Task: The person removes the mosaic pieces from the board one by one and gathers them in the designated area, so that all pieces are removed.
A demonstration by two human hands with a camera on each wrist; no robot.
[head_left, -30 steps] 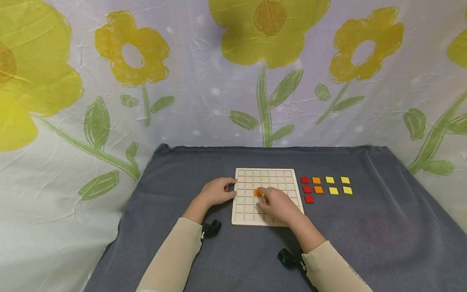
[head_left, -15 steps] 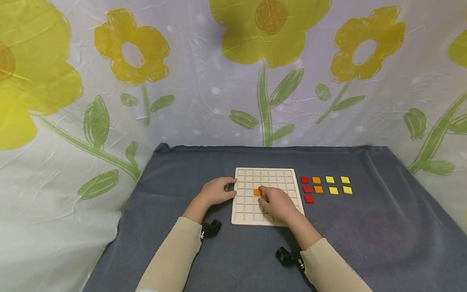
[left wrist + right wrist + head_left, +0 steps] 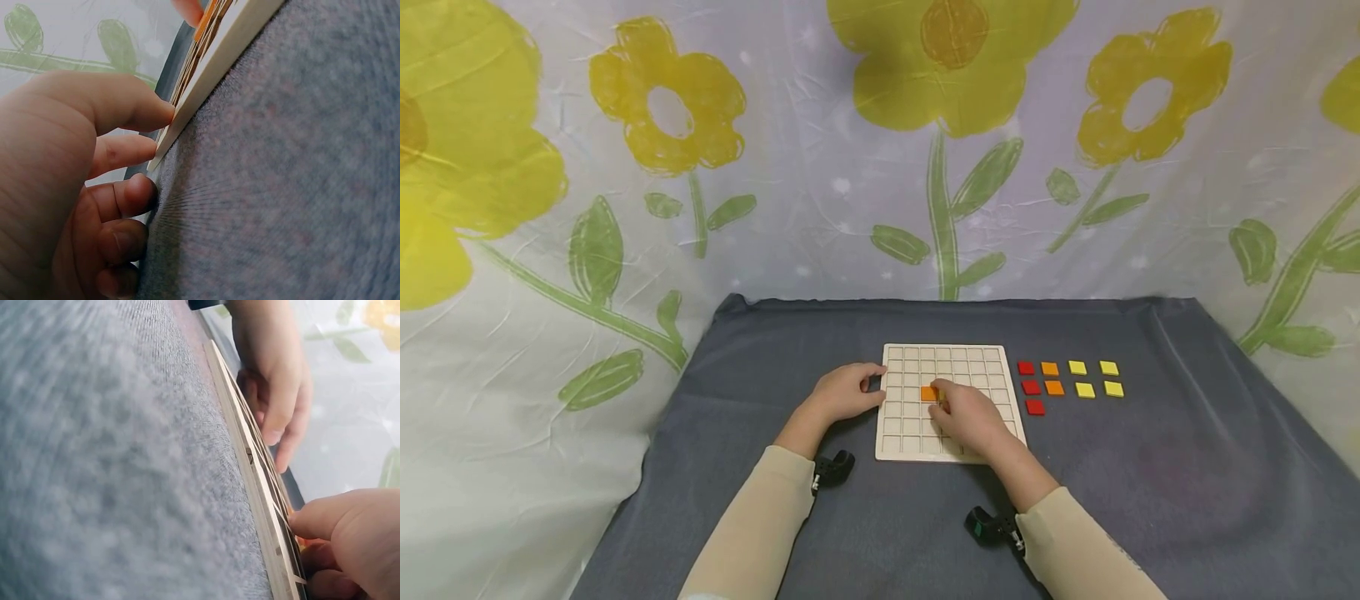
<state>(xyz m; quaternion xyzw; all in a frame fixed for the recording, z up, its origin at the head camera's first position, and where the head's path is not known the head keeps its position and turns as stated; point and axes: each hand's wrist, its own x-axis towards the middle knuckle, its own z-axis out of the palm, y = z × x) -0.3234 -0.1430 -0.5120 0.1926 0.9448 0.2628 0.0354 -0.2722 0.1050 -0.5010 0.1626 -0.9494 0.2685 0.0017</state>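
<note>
A square wooden grid board [image 3: 904,448] lies on the dark cloth. One orange tile [image 3: 928,393] sits in a cell near its middle. Right beside that tile, my right hand [image 3: 972,418] pinches a small tile with thumb and forefinger; only a yellowish sliver shows, and the hand hides the rest. My left hand [image 3: 847,392] is at the board's left side, the tips of thumb [image 3: 153,112] and forefinger touching the edge. In the left wrist view its other fingers hang loosely bent. The right wrist view shows orange beneath the right fingertips [image 3: 300,519].
Right of the board, loose tiles lie in columns: red tiles [image 3: 1032,387], orange tiles [image 3: 1054,388] and yellow tiles [image 3: 1085,390]. Dark cloth [image 3: 895,533] covers the table. A flower-printed curtain [image 3: 805,208] hangs behind it.
The right hand has shifted very slightly over the board's middle, and a little more of the orange tile shows. The left hand stays at the edge.
</note>
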